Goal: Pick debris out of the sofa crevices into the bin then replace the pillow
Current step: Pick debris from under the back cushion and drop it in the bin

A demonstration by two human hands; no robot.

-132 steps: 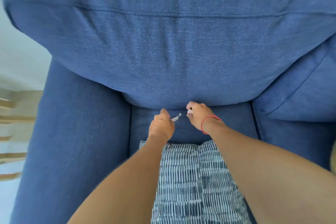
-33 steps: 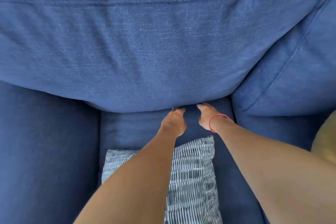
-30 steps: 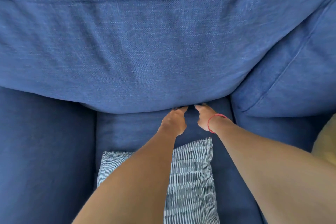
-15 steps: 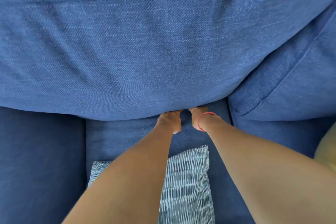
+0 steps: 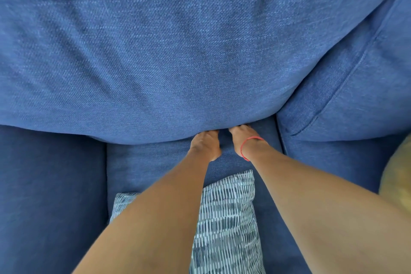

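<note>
Your fingertips vanish under the woven blue back cushion [image 5: 178,62], so you cannot tell whether your left hand [image 5: 205,144] or right hand [image 5: 241,138] grips debris. A red string [image 5: 249,143] circles the right wrist. The striped pillow [image 5: 226,224] lies on the seat cushion [image 5: 146,162], partly under your forearms.

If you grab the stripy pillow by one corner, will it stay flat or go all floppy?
Probably floppy: the stripy pillow looks like soft woven cloth, already sagging under the left arm. It's likely light for its size, since it looks stuffed and puffy. It shouldn't slip much, as the fabric looks textured.
</note>
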